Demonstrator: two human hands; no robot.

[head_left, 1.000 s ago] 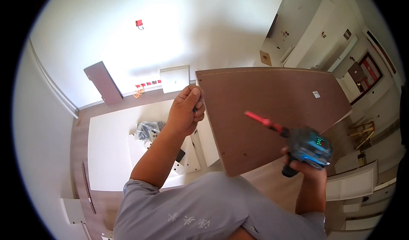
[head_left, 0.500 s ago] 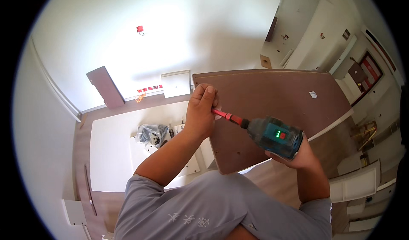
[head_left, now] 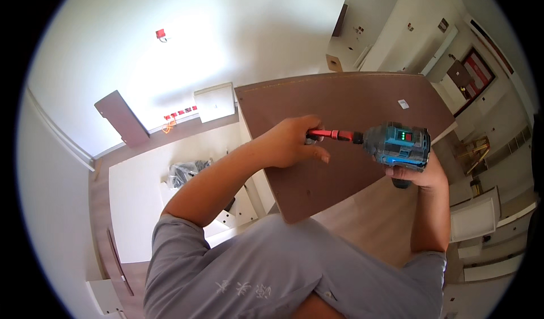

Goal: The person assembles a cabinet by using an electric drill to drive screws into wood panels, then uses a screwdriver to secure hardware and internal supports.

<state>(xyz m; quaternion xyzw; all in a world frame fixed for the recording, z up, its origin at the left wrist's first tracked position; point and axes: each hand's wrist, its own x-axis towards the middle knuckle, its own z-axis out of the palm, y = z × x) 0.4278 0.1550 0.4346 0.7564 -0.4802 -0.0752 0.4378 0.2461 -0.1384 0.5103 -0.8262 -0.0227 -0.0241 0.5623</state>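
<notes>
My right hand (head_left: 429,174) is wrapped round the grip of a teal and black cordless impact driver (head_left: 396,146), held level with small green lights showing. From its chuck a red bit holder (head_left: 337,135) points left to my left hand (head_left: 290,140). Around the bit's tip the left fingers are bent, the thumb sticking out below. A small dark or metal piece shows there, too little to name. Both hands are above a brown cabinet panel (head_left: 345,103) with pale edges and a small white label (head_left: 403,104).
White boards (head_left: 133,205) lie on the floor at left, with a clear plastic bag (head_left: 184,174) of dark fittings on them. A brown board (head_left: 122,118) and a white panel (head_left: 214,103) lean on the wall. More cabinet parts (head_left: 476,222) stand at right.
The driver has swung right and up to a more level position. My left hand has shifted right and down from the panel's far left corner, its fingers loosening. The whole view has also shifted.
</notes>
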